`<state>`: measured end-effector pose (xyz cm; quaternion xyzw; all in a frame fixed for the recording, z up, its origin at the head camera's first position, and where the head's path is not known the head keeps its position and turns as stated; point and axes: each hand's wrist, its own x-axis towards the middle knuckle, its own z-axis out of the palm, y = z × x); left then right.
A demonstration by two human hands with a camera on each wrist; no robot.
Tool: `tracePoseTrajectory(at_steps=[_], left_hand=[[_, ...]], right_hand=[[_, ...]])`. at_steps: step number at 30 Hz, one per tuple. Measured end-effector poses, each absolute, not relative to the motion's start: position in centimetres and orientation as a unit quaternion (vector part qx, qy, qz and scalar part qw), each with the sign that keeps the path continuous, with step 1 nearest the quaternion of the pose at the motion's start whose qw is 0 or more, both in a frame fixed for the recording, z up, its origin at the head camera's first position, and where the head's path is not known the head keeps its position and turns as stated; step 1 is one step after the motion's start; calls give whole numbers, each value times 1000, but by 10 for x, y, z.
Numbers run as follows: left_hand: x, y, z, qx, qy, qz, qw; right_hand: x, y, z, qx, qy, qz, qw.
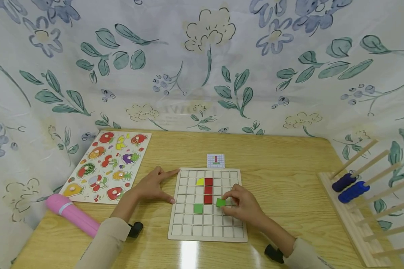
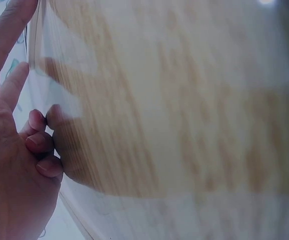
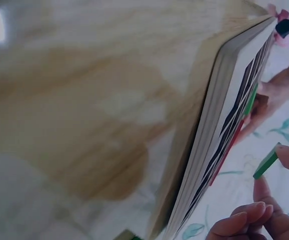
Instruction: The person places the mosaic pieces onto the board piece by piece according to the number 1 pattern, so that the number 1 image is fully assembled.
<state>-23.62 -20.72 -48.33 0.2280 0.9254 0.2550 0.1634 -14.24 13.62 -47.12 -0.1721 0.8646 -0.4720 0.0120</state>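
Note:
A white grid board (image 1: 208, 234) lies on the table. On it sit a yellow piece (image 1: 200, 181), red tiles (image 1: 208, 189) in a column and a green square (image 1: 198, 208). My left hand (image 1: 151, 185) touches the board's left edge with spread thumb and index finger; in the left wrist view its other fingers curl against the table. Between thumb and finger, my right hand (image 1: 245, 206) pinches a green tile (image 3: 267, 161), held above the board right of the red column. Touching the board's far edge is a small pattern card (image 1: 216, 161).
A fruit puzzle board (image 1: 109, 168) lies at the left, with a pink rod-shaped object (image 1: 77, 216) in front of it. At the right stands a wooden rack with pegs (image 1: 353, 224) carrying blue beads (image 1: 353, 192). Flowered cloth (image 1: 188, 74) hangs behind the table.

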Motion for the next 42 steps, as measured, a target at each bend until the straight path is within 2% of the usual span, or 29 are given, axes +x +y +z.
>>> tracePoseTrajectory(at_steps=[18,34,42], left_hand=[[-236,-209,-485,232,926,254,156],[-234,-208,-484,229,928,248,159],[-234,-206,-480,228,928,250,157]], right_hand=[[-148,115,-470,-222,887,-400,61],[-150,106,-472,-261,910,-316,64],[-148,103,-472,-261,920,-289,45]])
